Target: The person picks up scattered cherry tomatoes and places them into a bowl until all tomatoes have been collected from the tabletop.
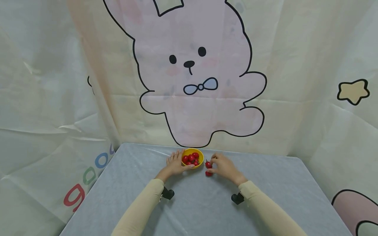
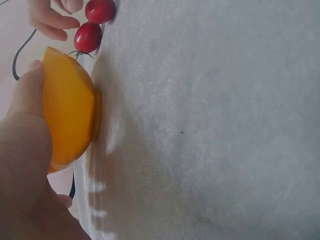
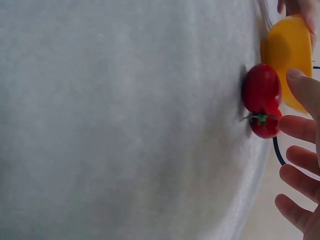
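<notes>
Small red cherry tomatoes (image 1: pixel 191 157) fill a yellow bowl (image 2: pixel 70 112) near the back of the table. My left hand (image 1: pixel 175 165) holds the bowl from its left side, the thumb along the front rim and the fingers spread round the far side. Two more cherry tomatoes lie right of the bowl: the farther one (image 1: pixel 208 164) shows a green stem, and the nearer one (image 3: pixel 261 88) sits close beside it. Over this pair reaches my right hand (image 1: pixel 222 166), thumb and fingers apart around them. Whether its fingertips touch either tomato is hard to tell.
A grey-blue cloth covers the table (image 1: pixel 200 209). Behind it hangs a pale curtain (image 1: pixel 295 82) printed with a pink cartoon animal, close beyond the bowl. Dark wrist cameras (image 1: pixel 168 193) sit on both wrists.
</notes>
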Demonstrator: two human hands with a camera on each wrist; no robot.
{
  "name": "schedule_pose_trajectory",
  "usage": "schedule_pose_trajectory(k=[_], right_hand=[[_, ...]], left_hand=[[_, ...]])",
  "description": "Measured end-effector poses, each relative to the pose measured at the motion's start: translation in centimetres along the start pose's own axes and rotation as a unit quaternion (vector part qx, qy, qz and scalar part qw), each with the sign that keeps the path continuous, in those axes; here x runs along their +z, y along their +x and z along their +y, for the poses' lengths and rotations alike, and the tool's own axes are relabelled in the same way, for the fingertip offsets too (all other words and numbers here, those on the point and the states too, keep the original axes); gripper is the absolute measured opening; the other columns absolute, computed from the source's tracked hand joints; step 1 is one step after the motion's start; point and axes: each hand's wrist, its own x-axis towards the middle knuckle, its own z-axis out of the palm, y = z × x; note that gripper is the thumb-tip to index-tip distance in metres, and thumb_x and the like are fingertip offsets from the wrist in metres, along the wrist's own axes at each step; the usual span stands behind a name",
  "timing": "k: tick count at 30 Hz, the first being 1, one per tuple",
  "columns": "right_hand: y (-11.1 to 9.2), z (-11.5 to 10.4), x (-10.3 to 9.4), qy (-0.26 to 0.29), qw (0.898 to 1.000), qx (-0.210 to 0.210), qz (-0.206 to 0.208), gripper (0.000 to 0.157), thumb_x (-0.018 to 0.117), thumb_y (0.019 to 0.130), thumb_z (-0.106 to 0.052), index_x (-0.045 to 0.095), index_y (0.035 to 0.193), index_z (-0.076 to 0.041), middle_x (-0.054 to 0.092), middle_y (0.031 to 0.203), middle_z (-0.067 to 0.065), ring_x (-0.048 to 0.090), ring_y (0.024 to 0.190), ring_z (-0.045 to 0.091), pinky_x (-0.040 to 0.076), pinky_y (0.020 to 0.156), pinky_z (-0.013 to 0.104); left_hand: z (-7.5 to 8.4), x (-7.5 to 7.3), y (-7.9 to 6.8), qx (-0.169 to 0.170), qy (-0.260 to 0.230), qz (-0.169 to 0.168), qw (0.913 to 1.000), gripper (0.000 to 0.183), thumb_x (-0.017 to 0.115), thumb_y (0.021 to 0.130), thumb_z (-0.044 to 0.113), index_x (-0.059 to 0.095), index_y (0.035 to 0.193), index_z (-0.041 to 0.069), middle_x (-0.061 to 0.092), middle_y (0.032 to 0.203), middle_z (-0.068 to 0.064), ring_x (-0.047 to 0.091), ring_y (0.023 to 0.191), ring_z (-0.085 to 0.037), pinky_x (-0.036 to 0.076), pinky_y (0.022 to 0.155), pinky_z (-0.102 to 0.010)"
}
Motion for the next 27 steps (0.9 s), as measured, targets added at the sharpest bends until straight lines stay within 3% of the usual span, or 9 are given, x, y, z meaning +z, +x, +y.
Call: schedule_pose_trajectory(k=[27], right_hand=[[-0.7, -0.5, 1.5, -0.021, 1.000, -0.006, -0.010, 0.034, 0.082, 0.074, -0.052, 0.071, 0.080, -0.020, 0.065, 0.115, 0.005, 0.057, 0.106, 0.024, 0.051, 0.094, 0.045]], left_hand=[[-0.2, 0.2, 0.0, 0.002, -0.011, 0.008, 0.9999, 0.106, 0.062, 0.080, 0.072, 0.015, 0.159, 0.020, 0.021, 0.164, -0.020, 0.014, 0.151, -0.045, 0.009, 0.120, -0.069]])
